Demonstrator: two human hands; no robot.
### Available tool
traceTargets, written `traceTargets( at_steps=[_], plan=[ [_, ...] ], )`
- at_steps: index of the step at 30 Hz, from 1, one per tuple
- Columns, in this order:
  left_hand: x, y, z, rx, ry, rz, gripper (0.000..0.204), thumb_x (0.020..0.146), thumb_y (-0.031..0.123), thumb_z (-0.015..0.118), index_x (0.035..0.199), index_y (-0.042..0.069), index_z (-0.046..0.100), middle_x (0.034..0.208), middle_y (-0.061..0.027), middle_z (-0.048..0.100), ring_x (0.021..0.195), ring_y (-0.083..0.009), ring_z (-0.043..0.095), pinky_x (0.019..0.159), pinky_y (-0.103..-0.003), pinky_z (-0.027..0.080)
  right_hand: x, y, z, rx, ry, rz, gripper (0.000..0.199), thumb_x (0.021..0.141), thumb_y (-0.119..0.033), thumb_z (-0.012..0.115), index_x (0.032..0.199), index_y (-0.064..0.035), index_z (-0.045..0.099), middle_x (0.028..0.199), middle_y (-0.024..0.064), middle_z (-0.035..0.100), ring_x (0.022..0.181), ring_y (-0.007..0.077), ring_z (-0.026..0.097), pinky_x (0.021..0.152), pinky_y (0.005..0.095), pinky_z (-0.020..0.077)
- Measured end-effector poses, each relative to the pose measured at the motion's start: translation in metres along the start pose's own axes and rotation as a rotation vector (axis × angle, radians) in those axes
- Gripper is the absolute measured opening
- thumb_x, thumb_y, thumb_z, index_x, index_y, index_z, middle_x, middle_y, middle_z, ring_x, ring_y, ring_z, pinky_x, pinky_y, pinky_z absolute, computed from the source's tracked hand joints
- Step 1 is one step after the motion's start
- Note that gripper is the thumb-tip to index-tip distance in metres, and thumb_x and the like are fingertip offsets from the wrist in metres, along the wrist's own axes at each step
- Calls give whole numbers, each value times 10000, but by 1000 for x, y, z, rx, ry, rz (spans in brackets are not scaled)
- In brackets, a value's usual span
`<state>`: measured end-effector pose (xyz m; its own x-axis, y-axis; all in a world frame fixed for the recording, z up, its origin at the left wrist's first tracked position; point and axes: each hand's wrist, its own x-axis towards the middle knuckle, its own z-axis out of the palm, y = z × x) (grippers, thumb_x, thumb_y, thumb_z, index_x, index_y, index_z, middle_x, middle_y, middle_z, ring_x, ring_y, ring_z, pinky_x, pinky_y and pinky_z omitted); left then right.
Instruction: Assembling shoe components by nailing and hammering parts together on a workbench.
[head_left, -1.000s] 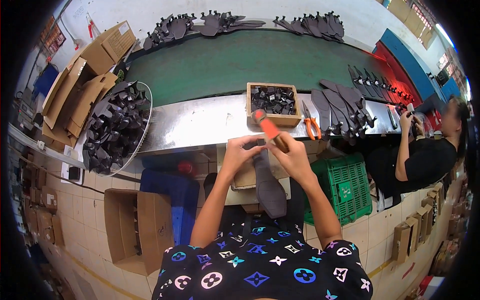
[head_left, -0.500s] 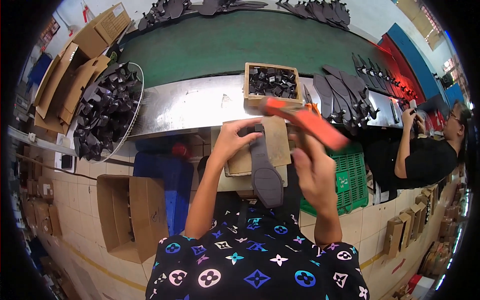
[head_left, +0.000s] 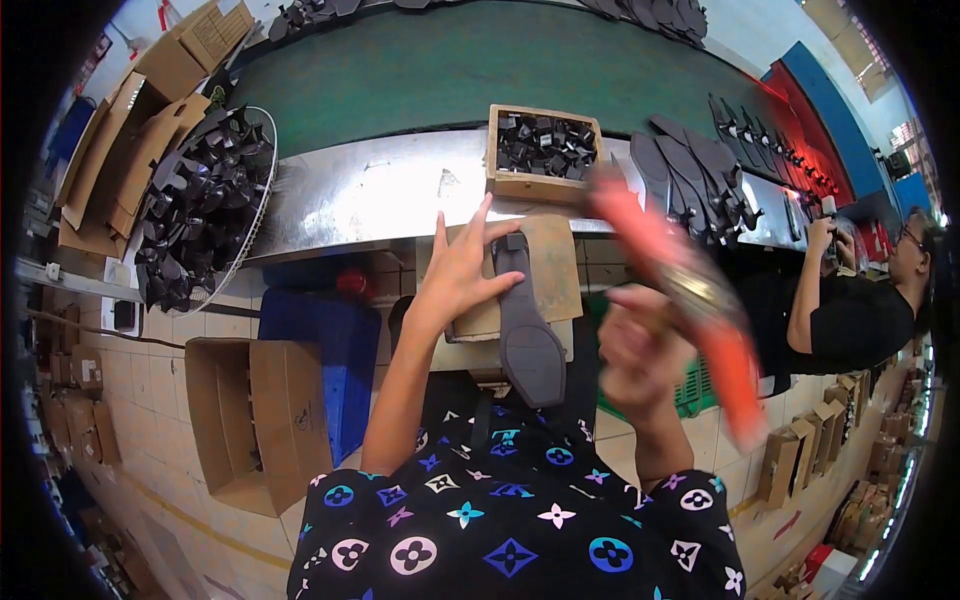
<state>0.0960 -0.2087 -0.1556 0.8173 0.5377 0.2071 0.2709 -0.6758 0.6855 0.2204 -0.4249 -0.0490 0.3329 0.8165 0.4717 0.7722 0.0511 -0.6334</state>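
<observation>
The left hand (head_left: 458,275) lies flat, fingers spread, its grip closed on nothing, pinning a dark shoe sole (head_left: 524,322) to the tan block (head_left: 553,262). The right hand (head_left: 632,352) has its grip wrapped tight around an orange-handled tool (head_left: 690,300), blurred. Just beyond the left fingers, a wooden box (head_left: 540,152) on the table (head_left: 350,195) holds small black parts. Farther left, a wire basket (head_left: 262,210) brims with black pieces.

Dark grey flat rubber shoe sole (head_left: 527,330) on a tan worn pad (head_left: 552,270); orange-handled tool (head_left: 690,300); green conveyor belt (head_left: 480,70); black clothing with multicoloured flower-and-star pattern (head_left: 510,520).
</observation>
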Motion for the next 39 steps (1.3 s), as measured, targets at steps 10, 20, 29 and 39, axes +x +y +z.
traceTargets(
  at_steps=[10, 20, 29, 39],
  plan=[
    [-15, -4, 7, -162, 94, 287, 253, 851, 100, 696, 1101, 61, 709, 1051, -67, 732, 1108, -305, 650, 1000, -468, 416, 21, 32, 18, 103, -14, 129, 222, 982, -129, 578, 1144, 20, 551, 751, 200, 625, 662, 372, 650, 573, 394, 483],
    [-65, 115, -42, -708, -340, -92, 202, 913, 145, 642, 992, -18, 730, 873, -103, 702, 807, -172, 665, 734, -273, 501, 25, 67, 58, -317, -390, -270, 380, 906, -281, 657, 1215, -61, 641, 1129, 134, 661, 1081, 303, 621, 926, 441, 460],
    [-75, 128, -36, -1052, -397, -435, 293, 993, 218, 565, 890, -41, 656, 853, -92, 675, 794, -131, 611, 746, -275, 479, -26, 35, 58, 1359, -337, 425, 538, 978, -518, 530, 1038, 7, 630, 1129, 177, 624, 847, 158, 573, 738, 275, 454],
    [-84, 134, -33, -1322, -604, -414, 310, 1041, 246, 458, 971, -20, 601, 965, -76, 600, 955, -157, 567, 892, -302, 440, -17, 14, 49, 1469, -322, 260, 520, 970, -521, 537, 933, -12, 637, 939, 106, 629, 898, 231, 583, 875, 367, 458]
  ],
)
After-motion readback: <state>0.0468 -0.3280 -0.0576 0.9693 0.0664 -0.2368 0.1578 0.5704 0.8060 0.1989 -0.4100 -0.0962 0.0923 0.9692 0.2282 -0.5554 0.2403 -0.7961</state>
